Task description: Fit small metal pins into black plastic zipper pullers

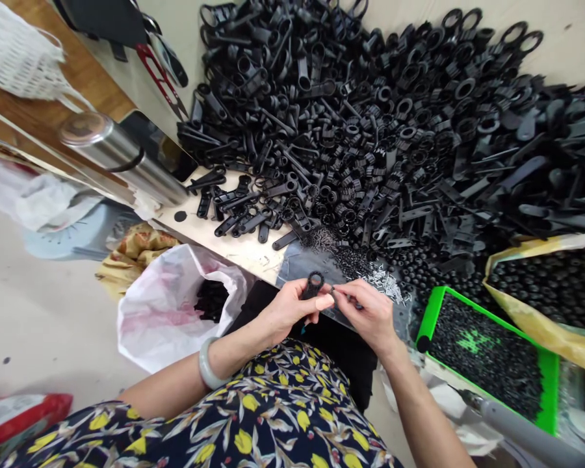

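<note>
My left hand (pixel 285 311) is closed around a black plastic piece with a ring-shaped end (pixel 313 289), the ring pointing up past the thumb. Against it, my right hand (pixel 370 315) pinches with thumb and fingertips. Something small and dark shows at those fingertips, too small to make out, and a bit of black shows under the curled fingers. Both hands meet in front of my body at the table's near edge. Just beyond them lie a heap of small silver pins (pixel 386 283) and little dark parts (pixel 348 260).
A large pile of black plastic parts (pixel 341 130) covers the table. On the right are a green tray (pixel 548 396) of small black pieces and a yellow bag (pixel 541 312) of round black parts. A steel flask (pixel 127 156) and white bag (pixel 151 318) are left.
</note>
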The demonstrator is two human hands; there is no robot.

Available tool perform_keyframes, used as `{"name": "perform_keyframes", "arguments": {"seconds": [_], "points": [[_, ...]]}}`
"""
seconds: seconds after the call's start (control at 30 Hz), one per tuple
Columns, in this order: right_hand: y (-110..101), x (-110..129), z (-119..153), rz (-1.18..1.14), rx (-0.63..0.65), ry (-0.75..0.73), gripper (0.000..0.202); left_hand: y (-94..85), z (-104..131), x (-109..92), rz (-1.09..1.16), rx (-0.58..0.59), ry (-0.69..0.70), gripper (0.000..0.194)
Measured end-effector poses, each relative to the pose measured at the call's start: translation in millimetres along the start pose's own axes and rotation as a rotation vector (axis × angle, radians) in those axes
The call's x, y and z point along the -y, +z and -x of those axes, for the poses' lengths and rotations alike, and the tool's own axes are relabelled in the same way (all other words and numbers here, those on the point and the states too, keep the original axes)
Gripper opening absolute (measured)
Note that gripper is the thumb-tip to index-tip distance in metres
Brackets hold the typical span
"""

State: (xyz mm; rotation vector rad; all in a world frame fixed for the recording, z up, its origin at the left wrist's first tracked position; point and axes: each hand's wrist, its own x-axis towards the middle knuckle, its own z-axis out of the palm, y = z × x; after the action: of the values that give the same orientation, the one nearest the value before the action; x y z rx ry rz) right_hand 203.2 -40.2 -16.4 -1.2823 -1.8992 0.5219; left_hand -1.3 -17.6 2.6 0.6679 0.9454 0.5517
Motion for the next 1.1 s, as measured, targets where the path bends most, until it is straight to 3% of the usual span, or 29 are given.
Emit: {"name": "perform_keyframes", "arguments": {"seconds": [0.13,0.23,0.5,0.73,0.93,1.1], "points": [[-1.6,-0.4,-0.8,-0.004,-0.002,-0.022,0.017,-3.8,8.8,-8.4,0.111,0.172,-0.162,0.044],[-1.2,2.1,-3.7,0.024,0.049,-0.096,0.02,-8.5,12.1,-9.7,0.154,0.224,-0.202,0.038],[-2.1,0.9,-7.2,0.135,0.214,-0.283,0.026,-5.8,11.8,-13.3,0.189,0.199,-0.213,0.042],[-7.3,-4.3,-4.6,0.144,0.356,-0.271,0.028,-6.6,10.9,-13.1,0.164,0.206,-0.2,0.034],[-3.5,-1.3,-2.7,0.108,0.354,-0.271,0.027,-8.1,10.5,-7.6,0.143,0.185,-0.17,0.032],[-0.5,1.4,-4.6,0.128,0.313,-0.301,0.027,-9.5,9.8,-0.8,-0.011,0.189,-0.069,0.041]]}}
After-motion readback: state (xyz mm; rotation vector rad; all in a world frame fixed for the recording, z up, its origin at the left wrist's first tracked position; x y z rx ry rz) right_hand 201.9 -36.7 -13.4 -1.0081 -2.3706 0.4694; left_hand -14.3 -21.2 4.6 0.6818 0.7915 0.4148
